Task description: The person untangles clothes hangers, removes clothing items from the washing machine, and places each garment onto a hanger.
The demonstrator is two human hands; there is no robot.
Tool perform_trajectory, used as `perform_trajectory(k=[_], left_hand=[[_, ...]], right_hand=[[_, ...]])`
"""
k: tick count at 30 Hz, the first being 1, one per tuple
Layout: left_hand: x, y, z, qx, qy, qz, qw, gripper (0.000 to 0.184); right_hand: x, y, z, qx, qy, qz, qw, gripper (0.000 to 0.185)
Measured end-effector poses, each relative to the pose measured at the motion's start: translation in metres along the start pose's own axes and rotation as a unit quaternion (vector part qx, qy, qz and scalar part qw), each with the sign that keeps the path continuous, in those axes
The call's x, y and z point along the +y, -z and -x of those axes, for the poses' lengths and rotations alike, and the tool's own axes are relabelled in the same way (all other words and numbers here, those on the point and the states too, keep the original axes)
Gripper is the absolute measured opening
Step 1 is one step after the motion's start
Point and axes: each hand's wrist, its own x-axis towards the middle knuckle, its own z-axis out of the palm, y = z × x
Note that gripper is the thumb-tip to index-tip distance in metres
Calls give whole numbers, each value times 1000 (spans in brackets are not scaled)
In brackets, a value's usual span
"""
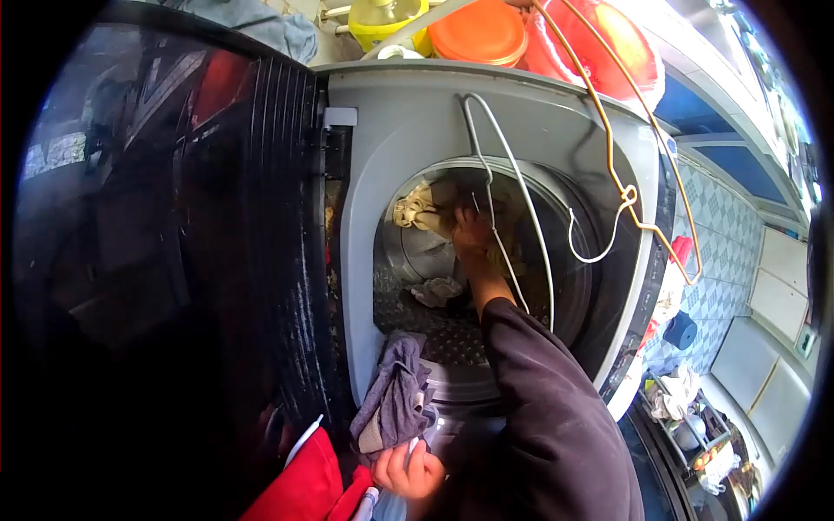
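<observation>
My left hand [408, 470] is closed on a grey-purple cloth [398, 391], which lies bunched over the lower rim of the machine's round opening. Red fabric [304, 482] hangs just beside this hand. Deep inside the metal drum [452, 343], my right hand [470, 233] has its fingers bent and pressed together in shadow; what they hold is hidden. A cream cloth [417, 208] lies to the left of its fingers, and a pale crumpled cloth [436, 292] rests below, against the drum wall.
A white wire hanger [512, 165] and an orange wire hanger [611, 156] hang across the machine's grey top [391, 104]. Beyond it are a yellow container [382, 17], an orange lid [478, 33] and a red basin [599, 52]. A dark ribbed panel [287, 226] stands left; a loaded rack [686, 417] is right.
</observation>
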Motion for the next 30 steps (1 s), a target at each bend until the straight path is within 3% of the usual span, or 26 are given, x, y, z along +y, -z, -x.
perform_trajectory(k=[1,2,5,9,11,12,13,15,16,22,24,27,29,30], left_hand=[[0,1,-1,1,-5,-3,1000,13],[0,2,-1,1,-5,-4,1000,13],[3,4,-3,-20,14,3,1000,14],[4,7,-5,-31,9,20,999,10],[4,8,-5,-30,9,18,999,10],[4,7,-4,-33,9,16,999,10],[3,5,-1,-26,6,16,1000,11],[-5,0,7,-11,-9,28,1000,11],[-9,-3,10,7,-24,41,999,11],[-2,-2,2,-9,2,11,1000,18],[-6,-6,5,32,-23,36,999,20],[-5,-3,4,19,-28,30,999,19],[-1,1,0,2,-9,28,1000,14],[1,5,-2,-12,2,38,999,10]], right_hand=[[-9,51,-10,-160,-83,-98,979,47],[-13,55,-7,-202,-97,-100,969,44],[-16,22,41,-331,-38,-46,942,38],[-21,-6,80,-556,52,-48,828,32],[-20,-11,58,-536,-5,-102,838,31],[-20,-9,38,-478,-63,-147,863,30],[-22,-9,20,-385,-134,-191,893,31],[-25,7,-2,-70,-241,-255,934,26],[-22,9,-12,-28,-234,-237,943,27],[-6,4,2,-191,-148,-94,966,32],[-13,14,18,-252,-124,-80,956,34],[-44,15,50,-297,-98,-100,945,36],[-78,-47,69,-298,-96,-157,937,59],[-95,-13,78,-308,-101,-142,935,68]])
